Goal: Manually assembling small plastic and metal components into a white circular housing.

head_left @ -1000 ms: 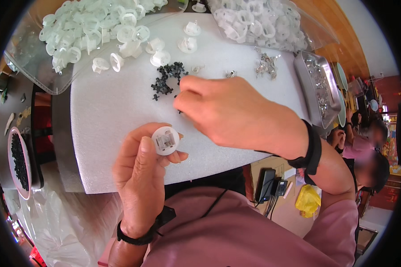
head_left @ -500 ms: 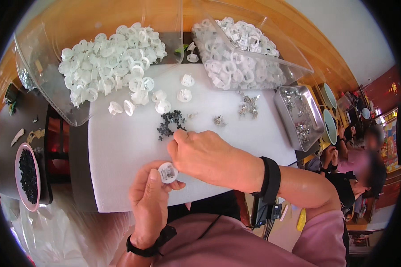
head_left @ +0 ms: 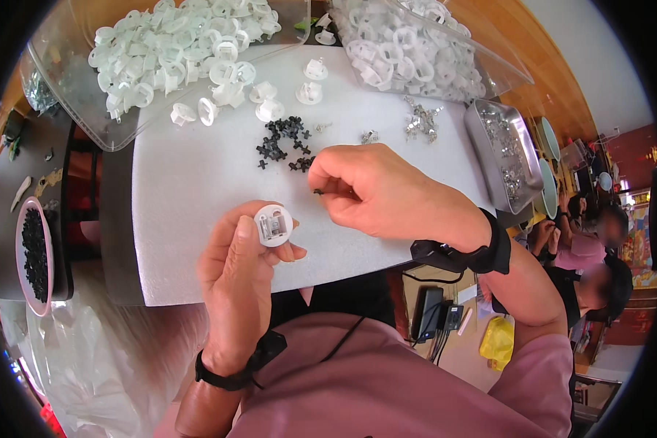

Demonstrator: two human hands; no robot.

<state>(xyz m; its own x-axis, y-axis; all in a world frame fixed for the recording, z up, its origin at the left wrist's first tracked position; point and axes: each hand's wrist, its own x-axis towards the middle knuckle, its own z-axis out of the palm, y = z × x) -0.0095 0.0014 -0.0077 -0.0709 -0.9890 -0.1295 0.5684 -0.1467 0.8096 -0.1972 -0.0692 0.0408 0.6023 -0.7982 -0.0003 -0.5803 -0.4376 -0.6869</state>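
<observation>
My left hand [head_left: 230,266] holds a round white plastic housing [head_left: 276,225] between thumb and fingers. Its recessed face is turned up, and small metal pieces show inside. To its right, above the white mat, my right hand [head_left: 379,191] pinches a tiny black part [head_left: 318,192]; the fingers hide most of it. Just beyond that hand lies a loose cluster of black cross-shaped parts [head_left: 274,146]. Small metal parts [head_left: 423,120] lie farther right, with a smaller heap [head_left: 370,136] near my right knuckles.
Clear bins of white housings [head_left: 160,55] and white rings [head_left: 409,47] stand at the back. A steel tray [head_left: 505,157] of metal parts is at right. A pink bowl [head_left: 35,255] of black parts sits at left. Other people [head_left: 588,252] sit far right.
My right hand has moved right, away from the white housing, and a black part now shows at its fingertips. The left hand still holds the housing. The whole view has shifted.
</observation>
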